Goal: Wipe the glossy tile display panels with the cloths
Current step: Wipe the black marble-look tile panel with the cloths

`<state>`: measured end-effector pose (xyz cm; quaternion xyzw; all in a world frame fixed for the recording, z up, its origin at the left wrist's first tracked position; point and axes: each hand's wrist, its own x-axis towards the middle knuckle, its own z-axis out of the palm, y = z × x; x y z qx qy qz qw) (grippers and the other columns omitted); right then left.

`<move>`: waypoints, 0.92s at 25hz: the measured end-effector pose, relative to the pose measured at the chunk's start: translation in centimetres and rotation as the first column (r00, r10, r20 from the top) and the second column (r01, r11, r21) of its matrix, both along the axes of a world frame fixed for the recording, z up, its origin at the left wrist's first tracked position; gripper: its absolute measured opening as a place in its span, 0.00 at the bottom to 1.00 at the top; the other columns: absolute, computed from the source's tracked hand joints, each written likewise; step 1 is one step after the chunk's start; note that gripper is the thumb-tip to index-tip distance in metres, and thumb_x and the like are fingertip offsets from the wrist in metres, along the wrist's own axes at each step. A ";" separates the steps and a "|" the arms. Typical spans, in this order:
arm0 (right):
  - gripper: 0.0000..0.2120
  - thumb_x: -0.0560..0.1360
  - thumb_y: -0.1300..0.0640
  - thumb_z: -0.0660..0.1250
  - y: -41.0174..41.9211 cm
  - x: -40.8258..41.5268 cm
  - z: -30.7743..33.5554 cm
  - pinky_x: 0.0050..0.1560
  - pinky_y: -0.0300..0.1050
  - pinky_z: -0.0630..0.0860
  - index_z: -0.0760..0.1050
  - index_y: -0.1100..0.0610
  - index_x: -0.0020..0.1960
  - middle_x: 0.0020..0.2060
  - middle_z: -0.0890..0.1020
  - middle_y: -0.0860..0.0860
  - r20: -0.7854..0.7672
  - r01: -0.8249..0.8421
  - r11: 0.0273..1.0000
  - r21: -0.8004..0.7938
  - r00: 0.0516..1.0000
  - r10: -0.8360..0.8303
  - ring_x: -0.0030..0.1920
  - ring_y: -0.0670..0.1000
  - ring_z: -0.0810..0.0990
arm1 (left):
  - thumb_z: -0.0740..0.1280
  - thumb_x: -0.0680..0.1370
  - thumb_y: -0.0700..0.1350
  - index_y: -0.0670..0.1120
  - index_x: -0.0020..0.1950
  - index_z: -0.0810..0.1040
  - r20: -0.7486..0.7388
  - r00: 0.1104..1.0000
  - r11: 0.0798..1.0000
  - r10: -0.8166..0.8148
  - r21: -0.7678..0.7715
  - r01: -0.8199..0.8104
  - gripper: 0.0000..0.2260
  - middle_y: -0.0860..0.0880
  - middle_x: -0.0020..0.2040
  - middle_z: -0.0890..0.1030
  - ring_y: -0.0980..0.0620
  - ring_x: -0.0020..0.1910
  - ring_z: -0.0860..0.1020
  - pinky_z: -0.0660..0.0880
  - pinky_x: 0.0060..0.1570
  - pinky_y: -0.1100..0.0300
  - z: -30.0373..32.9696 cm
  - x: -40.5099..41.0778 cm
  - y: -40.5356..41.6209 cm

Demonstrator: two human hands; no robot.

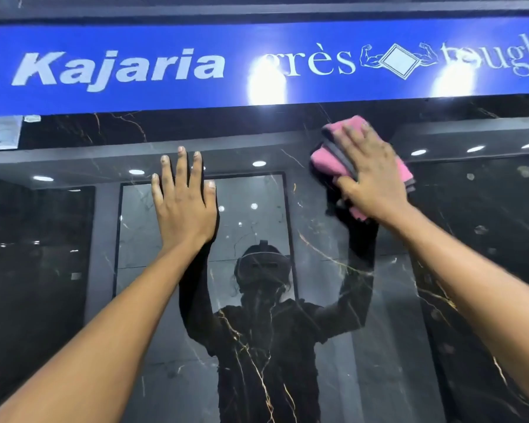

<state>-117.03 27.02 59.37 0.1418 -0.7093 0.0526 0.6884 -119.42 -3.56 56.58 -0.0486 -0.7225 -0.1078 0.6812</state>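
A glossy black tile panel (287, 300) veined in gold fills the view under a blue sign (165, 96) reading "Kajaria" and "grès tough". The left hand (185, 206) lies flat on the panel, fingers straight and slightly spread. The right hand (370, 178), fingers extended, presses a folded pink cloth (327, 160) against the panel's upper right.

left hand (185, 206) raised, fingers (181, 166) straight; right hand (368, 178) flat

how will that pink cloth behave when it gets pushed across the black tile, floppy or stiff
Probably floppy: the pink cloth is folded in soft layers under the right hand. It should slide easily, since the black tile panel is mirror-glossy. Loose edges may bunch or trail.
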 end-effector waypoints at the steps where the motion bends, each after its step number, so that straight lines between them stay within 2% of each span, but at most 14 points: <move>1: 0.39 0.66 0.47 0.55 -1.8 -0.2 -3.0 0.75 0.49 0.48 0.60 0.49 0.77 0.77 0.61 0.51 0.014 -0.021 0.994 0.109 1.000 0.020 0.77 0.55 0.56 | 0.51 0.85 0.51 0.48 0.81 0.51 0.021 1.000 1.000 -0.010 -0.009 0.010 0.25 0.47 0.81 0.48 0.45 0.79 0.43 0.39 0.76 0.47 0.1 0.2 -0.1; 2: 0.39 0.65 0.49 0.56 -3.6 -0.2 -6.9 0.75 0.48 0.46 0.61 0.50 0.77 0.77 0.61 0.51 0.038 -0.046 0.963 0.267 0.999 0.037 0.77 0.55 0.56 | 0.52 0.85 0.51 0.48 0.81 0.51 0.044 0.998 0.999 -0.038 -0.009 0.039 0.25 0.47 0.81 0.48 0.45 0.79 0.43 0.39 0.76 0.46 0.1 0.4 -0.3; 4: 0.38 0.66 0.48 0.58 -4.9 0.2 -14.1 0.76 0.52 0.47 0.62 0.51 0.77 0.77 0.61 0.51 0.078 -0.051 0.770 0.636 0.997 0.002 0.78 0.55 0.55 | 0.53 0.84 0.52 0.48 0.80 0.55 0.059 0.990 0.992 -0.129 0.019 0.128 0.25 0.49 0.81 0.50 0.46 0.79 0.45 0.38 0.75 0.47 -1.8 1.2 0.1; 6: 0.36 0.68 0.47 0.60 -3.9 0.8 -15.1 0.75 0.56 0.53 0.64 0.52 0.75 0.76 0.64 0.52 0.099 -0.052 0.561 0.826 0.994 -0.053 0.77 0.55 0.57 | 0.52 0.83 0.53 0.48 0.79 0.59 0.020 0.975 0.976 -0.219 0.006 0.219 0.24 0.50 0.80 0.55 0.48 0.79 0.50 0.40 0.75 0.48 -6.3 1.8 2.0; 7: 0.33 0.68 0.47 0.62 -3.1 0.8 -13.2 0.74 0.57 0.56 0.66 0.53 0.73 0.74 0.68 0.55 0.072 -0.033 0.551 0.834 0.996 -0.049 0.75 0.56 0.61 | 0.50 0.82 0.53 0.48 0.79 0.60 0.017 0.970 0.970 -0.241 -0.022 0.241 0.25 0.50 0.80 0.57 0.47 0.79 0.51 0.41 0.75 0.48 -8.8 1.9 3.1; 9: 0.31 0.68 0.46 0.62 -1.0 0.5 -7.4 0.73 0.56 0.57 0.69 0.58 0.69 0.70 0.71 0.61 0.036 0.004 0.758 0.652 0.999 -0.037 0.72 0.60 0.65 | 0.48 0.82 0.53 0.49 0.80 0.57 0.045 0.983 0.981 -0.179 -0.071 0.182 0.26 0.50 0.80 0.54 0.47 0.79 0.50 0.44 0.75 0.45 -12.7 1.2 4.7; 11: 0.36 0.66 0.45 0.60 1.5 0.9 -1.6 0.75 0.59 0.55 0.68 0.61 0.70 0.73 0.66 0.60 0.004 0.039 0.925 0.379 0.999 -0.044 0.75 0.62 0.60 | 0.45 0.82 0.53 0.49 0.80 0.52 0.064 0.995 0.994 -0.072 -0.076 0.077 0.26 0.50 0.81 0.51 0.46 0.79 0.47 0.45 0.76 0.44 -14.0 0.0 5.0; 12: 0.37 0.66 0.45 0.59 1.7 1.1 -0.7 0.75 0.60 0.54 0.66 0.61 0.72 0.75 0.63 0.59 0.025 0.018 0.953 0.304 0.999 -0.026 0.76 0.61 0.58 | 0.44 0.82 0.53 0.49 0.80 0.51 0.063 0.997 0.996 -0.050 -0.069 0.055 0.26 0.50 0.81 0.50 0.46 0.79 0.47 0.44 0.76 0.45 -14.0 -0.4 4.9; 14: 0.35 0.68 0.48 0.61 0.3 0.7 -4.1 0.76 0.58 0.54 0.66 0.61 0.73 0.75 0.64 0.58 0.038 -0.039 0.943 0.330 0.999 0.028 0.76 0.60 0.58 | 0.45 0.82 0.53 0.48 0.80 0.52 0.053 0.998 0.996 -0.038 -0.079 0.042 0.26 0.49 0.81 0.51 0.45 0.79 0.47 0.43 0.75 0.46 -14.0 -0.5 4.8; 16: 0.32 0.71 0.50 0.62 -1.7 0.1 -13.0 0.75 0.56 0.56 0.69 0.61 0.72 0.73 0.68 0.58 0.118 -0.146 0.823 0.549 0.988 0.096 0.75 0.58 0.61 | 0.46 0.82 0.52 0.48 0.80 0.53 0.047 0.998 0.995 -0.040 -0.089 0.044 0.26 0.49 0.81 0.51 0.45 0.79 0.48 0.43 0.75 0.46 -14.3 -0.4 4.8; 18: 0.32 0.72 0.49 0.59 -2.7 0.6 -21.6 0.77 0.55 0.50 0.65 0.59 0.75 0.75 0.63 0.57 0.179 -0.164 0.531 0.832 0.984 0.024 0.77 0.56 0.56 | 0.46 0.83 0.51 0.48 0.81 0.52 0.053 0.997 0.994 -0.050 -0.089 0.055 0.26 0.49 0.81 0.50 0.45 0.79 0.47 0.42 0.75 0.46 -14.4 -0.2 4.9; 20: 0.31 0.75 0.49 0.57 -1.7 0.5 -22.5 0.78 0.53 0.47 0.62 0.58 0.76 0.76 0.61 0.56 0.188 -0.173 0.246 0.954 0.981 -0.039 0.78 0.55 0.54 | 0.46 0.83 0.51 0.48 0.81 0.50 0.068 0.997 0.995 -0.046 -0.087 0.052 0.26 0.49 0.81 0.49 0.46 0.79 0.45 0.41 0.76 0.47 -14.4 -0.1 4.8; 21: 0.29 0.76 0.49 0.56 -1.2 0.2 -20.2 0.77 0.54 0.50 0.63 0.58 0.75 0.75 0.63 0.57 0.165 -0.158 0.244 0.957 0.986 -0.010 0.77 0.55 0.56 | 0.46 0.83 0.51 0.48 0.81 0.50 0.069 0.997 0.995 -0.039 -0.086 0.045 0.26 0.49 0.81 0.49 0.46 0.79 0.45 0.41 0.76 0.47 -14.3 -0.1 4.8; 23: 0.28 0.75 0.50 0.59 -0.8 -0.1 -13.2 0.74 0.57 0.58 0.66 0.58 0.74 0.73 0.68 0.58 0.078 -0.085 0.525 0.847 0.996 0.035 0.75 0.58 0.62 | 0.45 0.83 0.51 0.48 0.81 0.49 0.073 0.997 0.996 -0.026 -0.087 0.032 0.26 0.49 0.81 0.48 0.46 0.79 0.44 0.40 0.75 0.47 -14.2 0.0 4.8</move>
